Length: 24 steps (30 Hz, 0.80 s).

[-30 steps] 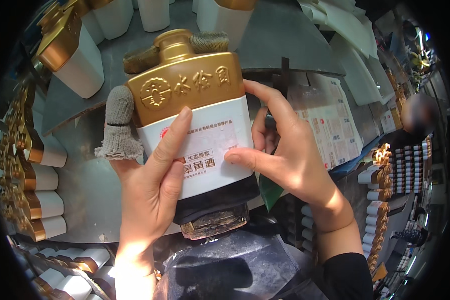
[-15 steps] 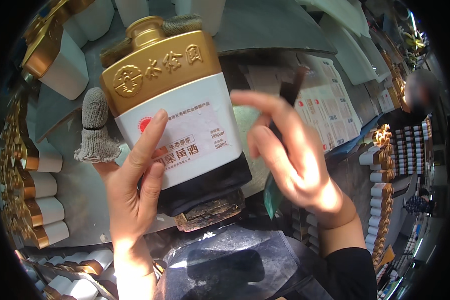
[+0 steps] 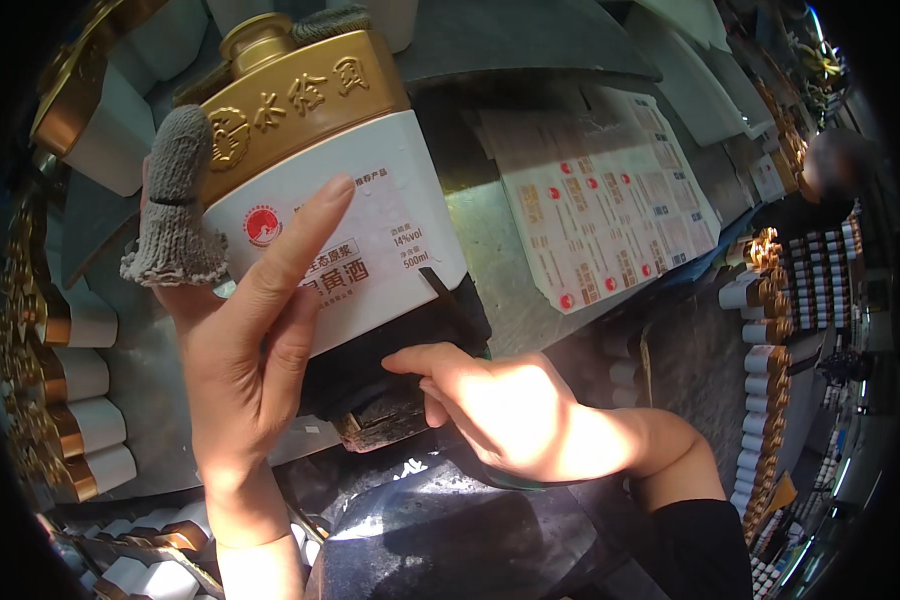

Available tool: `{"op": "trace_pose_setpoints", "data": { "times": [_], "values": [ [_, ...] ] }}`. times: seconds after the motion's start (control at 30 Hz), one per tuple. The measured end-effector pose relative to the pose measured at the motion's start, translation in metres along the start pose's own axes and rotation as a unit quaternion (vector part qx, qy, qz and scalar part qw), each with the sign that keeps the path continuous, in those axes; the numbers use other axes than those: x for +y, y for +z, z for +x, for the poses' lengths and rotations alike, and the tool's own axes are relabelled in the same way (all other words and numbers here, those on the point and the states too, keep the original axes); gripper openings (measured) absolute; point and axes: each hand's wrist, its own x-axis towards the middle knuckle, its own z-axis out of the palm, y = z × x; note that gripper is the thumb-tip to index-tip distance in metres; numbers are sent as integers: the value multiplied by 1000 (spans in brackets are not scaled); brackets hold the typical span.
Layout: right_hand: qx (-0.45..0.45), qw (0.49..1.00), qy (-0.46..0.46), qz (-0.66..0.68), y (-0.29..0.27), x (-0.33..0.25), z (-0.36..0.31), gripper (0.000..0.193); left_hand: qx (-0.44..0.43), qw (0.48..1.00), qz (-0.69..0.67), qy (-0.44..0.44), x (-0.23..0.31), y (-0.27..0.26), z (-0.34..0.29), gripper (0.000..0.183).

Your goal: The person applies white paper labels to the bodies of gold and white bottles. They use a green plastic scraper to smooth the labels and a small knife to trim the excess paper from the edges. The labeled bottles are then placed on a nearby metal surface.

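A large flat-sided bottle [image 3: 420,180], gold at the shoulder and white below, leans tilted on a black padded support [image 3: 345,365]. A clear printed label [image 3: 378,240] sits on its white face. My left hand [image 3: 235,370] lies along the bottle's left side with one bare finger stretched across the label. Another of its fingers wears a grey knitted cover [image 3: 175,195]. Below the bottle's lower edge, my right hand [image 3: 510,410] is closed, its index finger extended left. From it rises a dark flat strip [image 3: 452,305]; a bit of green shows by the hand.
A sheet of printed labels [image 3: 610,200] lies on the grey metal table [image 3: 470,205] at right. Padded rolls [image 3: 332,24] flank the bottle's neck. Similar bottles [image 3: 92,370] line the left, with more rows [image 3: 755,390] at right. Another person [image 3: 835,165] is at far right.
My right hand has moved down and left from beside the bottle to below its lower edge, taking the dark strip along. The bottle and my left hand appear farther up and left.
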Motion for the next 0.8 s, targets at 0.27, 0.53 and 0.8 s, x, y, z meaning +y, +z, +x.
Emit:
{"op": "trace_pose_setpoints", "data": {
  "times": [0.27, 0.53, 0.8],
  "values": [
    [-9, 989, -72, -125, 4, 1, 6, 31, -2, 994, 84, 64, -3, 6, 5, 43],
    [-56, 979, -57, -190, -2, -3, 8, 32, -23, 990, 126, 63, -1, 1, 12, 42],
    [-50, 977, -101, -181, -6, -3, 8, 31, -44, 985, 148, 84, 1, 2, 14, 44]
  ]
}}
